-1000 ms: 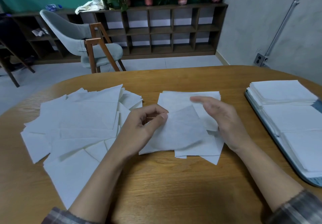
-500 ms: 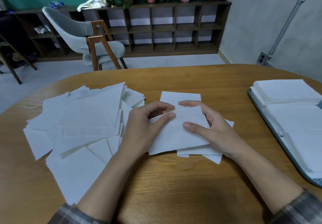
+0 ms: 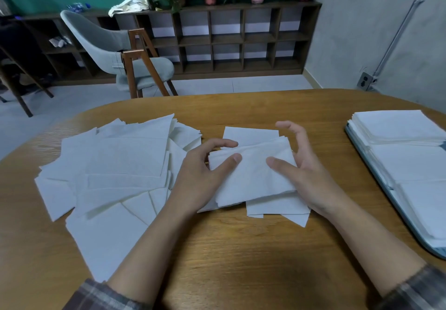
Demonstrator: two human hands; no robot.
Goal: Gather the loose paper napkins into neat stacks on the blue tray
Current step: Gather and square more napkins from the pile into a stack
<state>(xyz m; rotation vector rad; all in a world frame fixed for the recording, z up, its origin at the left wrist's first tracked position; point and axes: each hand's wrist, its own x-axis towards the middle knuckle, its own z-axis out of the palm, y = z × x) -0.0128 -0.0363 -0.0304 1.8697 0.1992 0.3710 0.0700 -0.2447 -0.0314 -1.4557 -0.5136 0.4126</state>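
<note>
White napkins (image 3: 253,179): small pile on the table (image 3: 241,249);
Left hand (image 3: 200,177): pinches its left edge;
Right hand (image 3: 309,174): fingers loose, thumb on top

No text, label, brand, number or sign can be read anywhere.

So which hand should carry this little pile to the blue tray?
Probably the right hand: the blue tray lies on its side, while the left hand pinches the pile at its far edge.

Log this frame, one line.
left hand: pinching napkin bundle | right hand: thumb on bundle, fingers raised | loose pile: left, unsorted | blue tray: holds stacked napkins
</note>
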